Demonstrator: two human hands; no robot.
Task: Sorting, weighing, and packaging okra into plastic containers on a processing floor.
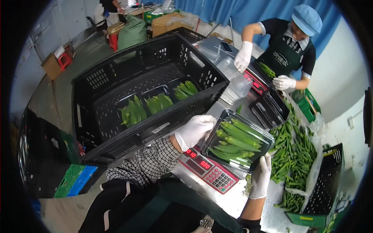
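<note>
A clear-lidded black plastic tray of okra [237, 139] is held tilted between my two gloved hands, above a red digital scale [214, 173]. My left hand [195, 130] grips its left edge, fingers curled. At its lower right corner, my right hand [261, 174] holds the rim. Beyond my left arm stands a large black plastic crate [151, 122] with several packed okra trays [158, 103] along its near side. Loose okra [291, 154] lies heaped on the metal table to the right. Black empty trays [269, 109] and stacked clear lids [237, 87] are behind the held tray.
Across the table a co-worker [282, 46] in white gloves works at a second scale [256, 83]. A black and green crate [325, 186] stands at the right. Another crate [43, 154] is at the left. Farther back are a green sack [132, 33] and red stools [64, 61].
</note>
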